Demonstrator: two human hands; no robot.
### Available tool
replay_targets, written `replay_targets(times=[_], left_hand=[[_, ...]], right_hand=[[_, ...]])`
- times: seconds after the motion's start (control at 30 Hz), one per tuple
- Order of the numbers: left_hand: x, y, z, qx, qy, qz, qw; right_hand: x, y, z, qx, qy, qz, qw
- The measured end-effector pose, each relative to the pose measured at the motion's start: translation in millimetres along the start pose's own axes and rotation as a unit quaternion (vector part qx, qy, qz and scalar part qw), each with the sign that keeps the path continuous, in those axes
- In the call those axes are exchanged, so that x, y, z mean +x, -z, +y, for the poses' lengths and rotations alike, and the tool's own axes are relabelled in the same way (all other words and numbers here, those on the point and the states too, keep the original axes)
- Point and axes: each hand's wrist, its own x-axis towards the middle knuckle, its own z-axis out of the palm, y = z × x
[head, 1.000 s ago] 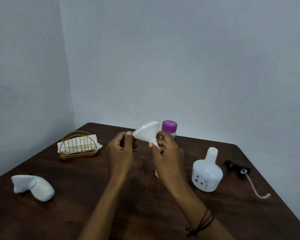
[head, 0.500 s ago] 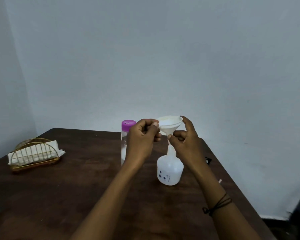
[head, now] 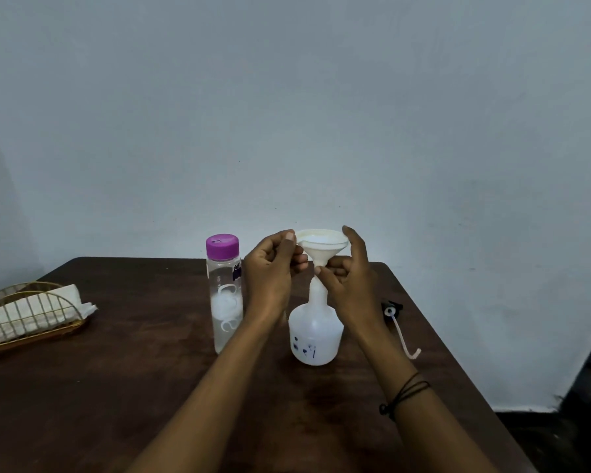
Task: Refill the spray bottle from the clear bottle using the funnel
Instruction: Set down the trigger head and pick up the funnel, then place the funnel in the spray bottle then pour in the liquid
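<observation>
The white funnel point(head: 322, 245) stands upright over the neck of the white spray bottle point(head: 315, 332), which has no spray head on. Its spout is at the bottle's mouth; how deep it sits is hidden by fingers. My left hand point(head: 272, 273) pinches the funnel's left rim. My right hand point(head: 347, 279) grips the funnel's stem and touches its right rim. The clear bottle point(head: 224, 295), capped with a purple lid and partly filled, stands just left of my left hand.
The spray head with its pale tube point(head: 399, 324) lies on the dark wooden table point(head: 116, 387) right of the spray bottle, near the right edge. A gold wire napkin holder point(head: 28, 315) sits far left. A wall is close behind.
Both hands carried the funnel from mid-air over to the spray bottle and turned it upright above the neck. The view swung right, so the white object at the left is out of sight.
</observation>
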Motion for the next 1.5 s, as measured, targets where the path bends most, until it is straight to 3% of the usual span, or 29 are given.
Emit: replay_targets(times=[0.6,0.83,0.97,1.07,1.27,1.37,1.5], left_hand=[[-7,13,-26,0.062,-0.010,0.002,0.998],[-13,21,-23,0.111,-0.052,0.000,0.993],[-20,31,-26,0.166,-0.094,-0.006,0.982],[-26,41,-21,0.207,-0.191,0.006,0.960],[-12,75,-2,0.261,-0.362,0.036,0.894],[-4,87,6,0.273,-0.395,0.061,0.875],[7,103,12,0.287,-0.408,0.098,0.861]], right_hand=[[-22,-5,14,-0.065,0.033,0.033,0.997],[-31,-3,16,-0.074,0.043,0.060,0.995],[-41,-1,8,-0.104,0.147,0.140,0.974],[-44,-5,-9,-0.122,0.264,0.185,0.939],[-53,-44,-41,-0.098,0.388,0.083,0.913],[-51,-68,-60,-0.100,0.359,0.034,0.927],[-39,-94,-76,-0.132,0.243,-0.047,0.960]])
